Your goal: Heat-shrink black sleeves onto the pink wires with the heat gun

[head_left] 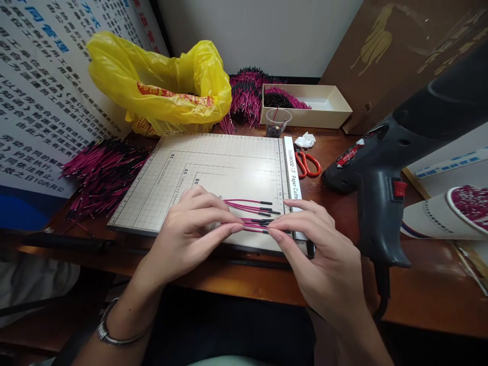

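Observation:
Several thin magenta wires (249, 207) with black sleeved ends lie across the front of a paper cutter board (244, 157). My left hand (194, 226) pinches one or more of the wires between thumb and forefinger; the exact number is hidden. At the black ends to the right, the thumb and forefinger of my right hand (312, 239) close on a wire's tip. The pinched wires run roughly level between both hands, just over the board's front edge. Other wires rest beside my left fingers, their left ends covered by that hand.
A heat gun (377, 203) stands at the right, beside a paper cup (430, 216) of magenta pieces. Red-handled pliers (308, 165), a clear cup (277, 124), an open box (308, 119) and a yellow bag (171, 114) sit behind. A wire pile (102, 175) lies left.

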